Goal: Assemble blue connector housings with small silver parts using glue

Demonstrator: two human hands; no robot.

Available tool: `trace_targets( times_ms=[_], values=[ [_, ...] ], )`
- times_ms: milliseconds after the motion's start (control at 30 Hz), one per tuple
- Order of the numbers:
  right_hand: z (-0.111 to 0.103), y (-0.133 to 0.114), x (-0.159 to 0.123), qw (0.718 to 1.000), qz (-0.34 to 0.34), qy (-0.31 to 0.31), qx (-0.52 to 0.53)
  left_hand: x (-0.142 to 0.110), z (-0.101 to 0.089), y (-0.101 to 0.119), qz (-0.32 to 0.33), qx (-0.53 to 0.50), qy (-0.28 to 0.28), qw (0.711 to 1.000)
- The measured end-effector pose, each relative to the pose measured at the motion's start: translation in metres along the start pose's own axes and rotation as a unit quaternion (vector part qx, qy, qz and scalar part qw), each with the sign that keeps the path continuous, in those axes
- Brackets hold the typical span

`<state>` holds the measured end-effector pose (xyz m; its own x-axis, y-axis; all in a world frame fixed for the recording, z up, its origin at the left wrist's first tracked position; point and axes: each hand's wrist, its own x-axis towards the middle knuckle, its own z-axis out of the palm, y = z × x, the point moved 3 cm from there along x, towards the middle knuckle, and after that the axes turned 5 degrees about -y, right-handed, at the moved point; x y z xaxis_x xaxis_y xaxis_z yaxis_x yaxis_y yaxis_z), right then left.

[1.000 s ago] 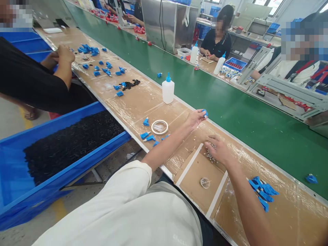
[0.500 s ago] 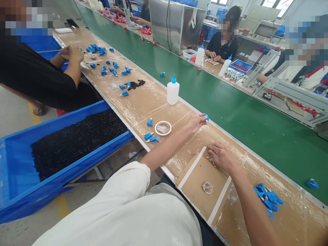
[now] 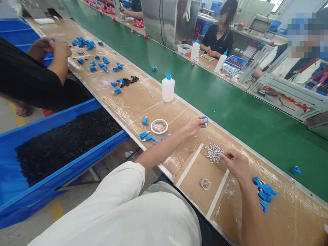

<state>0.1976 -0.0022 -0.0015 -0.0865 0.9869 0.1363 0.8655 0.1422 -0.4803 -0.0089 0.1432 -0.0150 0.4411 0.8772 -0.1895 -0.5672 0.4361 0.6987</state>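
Note:
My left hand (image 3: 195, 124) is raised over the tape-covered cardboard bench (image 3: 133, 99), its fingers pinched on a small blue plastic part (image 3: 205, 120). My right hand (image 3: 236, 165) hovers just right of a heap of tiny grey metal pieces (image 3: 214, 152), with thumb and forefinger pinched together near the heap; what they grip is too small to make out. A small round cap with a thin stick (image 3: 205, 183) lies on the cardboard pad below the heap. A pile of blue parts (image 3: 263, 195) lies to the right of my right forearm.
A tape ring (image 3: 159, 126) and loose blue parts (image 3: 147, 136) lie left of my arm. A white glue bottle (image 3: 168, 87) stands by the green conveyor (image 3: 205, 89). A blue bin of black pieces (image 3: 61, 143) sits at the left. Other workers sit left and across.
My right hand has drawn back to the right off the grey pieces, uncovering the heap. My left hand has stayed put with the blue part.

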Motion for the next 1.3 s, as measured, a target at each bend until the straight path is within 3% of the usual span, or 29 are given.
trace_targets(
  times_ms=[133,267,533,733,833,1000,1167,1300],
  values=[
    [0.02,-0.008,-0.018,0.998,0.036,-0.053,0.009,0.0,0.003,-0.007,-0.003,0.001,-0.007,1.0],
    [0.035,-0.011,-0.007,0.997,0.052,-0.05,0.021,0.0,0.004,-0.015,-0.008,0.007,-0.016,1.0],
    [0.009,0.014,0.01,0.992,0.121,0.011,0.023,0.001,-0.004,-0.026,-0.019,0.013,-0.017,1.0],
    [0.013,0.025,0.021,0.992,0.124,0.003,0.019,-0.001,-0.005,-0.032,-0.027,0.007,-0.022,0.999],
    [0.01,0.031,0.03,0.99,0.135,0.028,0.01,-0.003,-0.004,-0.035,-0.028,0.004,-0.03,0.999],
    [0.011,0.033,0.042,0.992,0.118,0.036,0.006,-0.009,0.002,-0.036,-0.038,-0.008,-0.073,0.997],
    [-0.02,0.024,0.022,0.986,0.131,0.1,0.001,-0.018,0.01,-0.035,-0.046,-0.02,-0.187,0.981],
    [-0.056,0.013,-0.011,0.984,0.15,0.095,0.019,-0.025,0.013,-0.037,-0.052,-0.022,-0.221,0.974]
  ],
)
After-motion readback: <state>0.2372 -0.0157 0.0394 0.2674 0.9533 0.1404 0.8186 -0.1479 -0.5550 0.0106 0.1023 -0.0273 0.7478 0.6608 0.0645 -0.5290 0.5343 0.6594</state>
